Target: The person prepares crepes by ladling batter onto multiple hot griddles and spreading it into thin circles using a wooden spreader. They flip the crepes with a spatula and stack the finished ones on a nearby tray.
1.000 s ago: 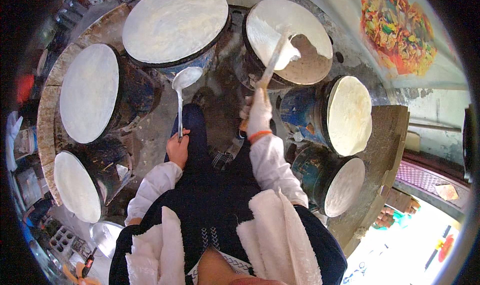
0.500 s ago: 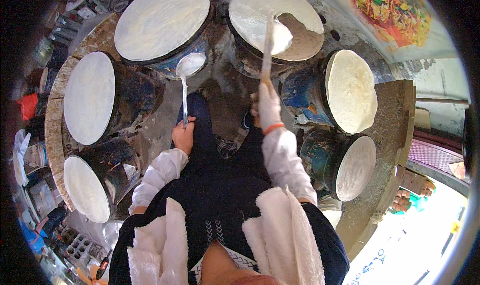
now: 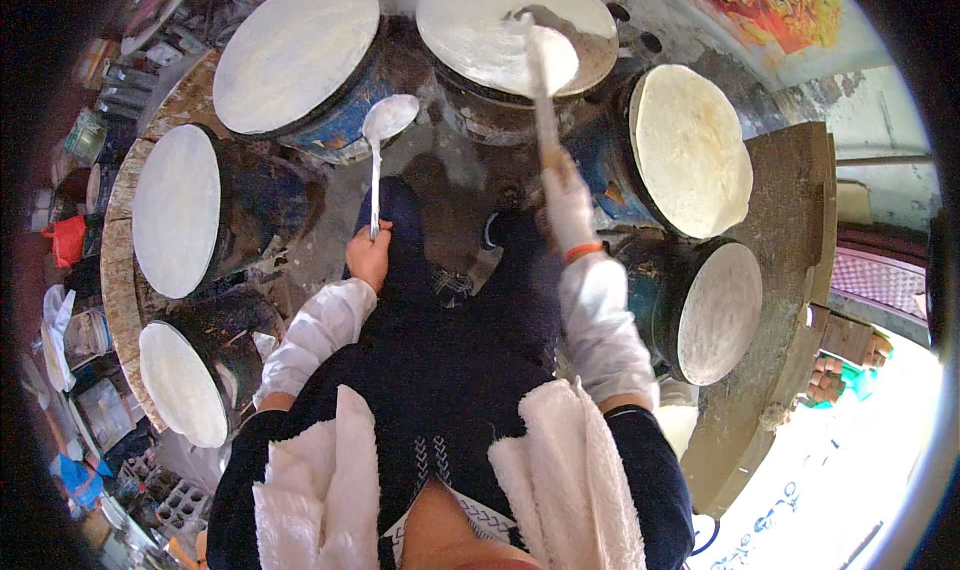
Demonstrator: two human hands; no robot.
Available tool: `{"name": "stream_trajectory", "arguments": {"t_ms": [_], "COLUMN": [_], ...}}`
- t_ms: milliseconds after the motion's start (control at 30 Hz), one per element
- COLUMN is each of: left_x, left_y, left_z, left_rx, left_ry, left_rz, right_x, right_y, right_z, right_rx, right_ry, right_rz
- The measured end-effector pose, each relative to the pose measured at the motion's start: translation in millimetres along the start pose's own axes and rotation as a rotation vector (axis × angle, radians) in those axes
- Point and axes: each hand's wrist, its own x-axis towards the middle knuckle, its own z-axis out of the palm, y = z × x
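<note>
My left hand point(image 3: 368, 258) is closed round the handle of a metal ladle point(image 3: 392, 117). Whitish batter coats the ladle's bowl, which is held up near the far left drum. Smeared slightly by motion, my right hand point(image 3: 568, 208) grips a long pale batter spreader point(image 3: 544, 105). The spreader's far end reaches over the round griddle point(image 3: 598, 58) at the far middle. A thick white pool of batter point(image 3: 556, 62) lies beside the tool there, and a thin layer covers most of the plate. A darker bare patch shows at its right side.
Several drum-like stoves curve round me. Pale flat sheets cover the far left griddle point(image 3: 297, 55), the left griddle point(image 3: 177, 210), the near left griddle point(image 3: 183, 383) and the right griddle point(image 3: 690, 150). The near right griddle point(image 3: 720, 312) looks greyish. A brown ledge point(image 3: 790, 230) runs along the right.
My right hand and the spreader have swept across the far middle griddle; batter now covers more of it and the bare patch is smaller. The ladle stays raised. The whole view has shifted slightly.
</note>
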Motion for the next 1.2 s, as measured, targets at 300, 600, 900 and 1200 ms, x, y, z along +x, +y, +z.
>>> {"name": "stream_trajectory", "arguments": {"t_ms": [300, 600, 900, 1200], "left_x": [-2, 2, 7, 13], "left_y": [18, -4, 5, -13], "left_z": [11, 8, 9, 11], "left_rx": [0.048, 0.026, 0.053, -0.122], "left_ry": [-0.015, -0.010, -0.024, 0.000], "left_rz": [-0.022, -0.001, 0.016, -0.069], "right_x": [-3, 28, 81, 60], "right_y": [23, -21, 52, -28], "right_z": [-13, -78, -64, -24], "right_rx": [0.210, 0.226, -0.068, -0.501], "right_ry": [-0.291, -0.261, 0.141, 0.305], "right_rz": [0.011, 0.124, -0.274, -0.044]}}
